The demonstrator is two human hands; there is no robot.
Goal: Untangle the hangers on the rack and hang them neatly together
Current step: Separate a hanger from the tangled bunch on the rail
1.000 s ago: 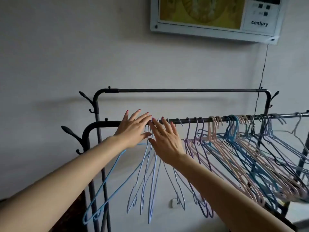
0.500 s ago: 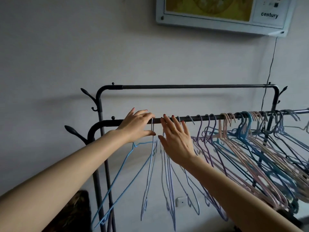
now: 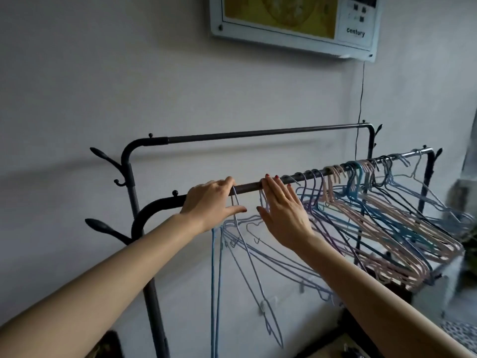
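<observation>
A black clothes rack has a front rail (image 3: pixel 247 187) and a higher back rail (image 3: pixel 258 134). My left hand (image 3: pixel 211 200) lies over the front rail, thumb spread below, and a light blue hanger's hook (image 3: pixel 233 193) sits against its fingertips. My right hand (image 3: pixel 281 213) is flat with fingers straight, pressed against the hooks of a few light blue hangers (image 3: pixel 247 254) that dangle between my hands. A crowded, crossed bunch of purple, pink, blue and dark hangers (image 3: pixel 387 228) fills the rail to the right of my right hand.
The rack stands close to a pale wall. Leaf-shaped pegs (image 3: pixel 102 226) stick out from its left post. A white framed panel (image 3: pixel 296 29) hangs on the wall above, with a thin black cable (image 3: pixel 361 99) running down behind the rack's right end.
My hands have moved apart along the front rail, baring a short stretch of it. The light blue hangers have swung and turned. The view has shifted left.
</observation>
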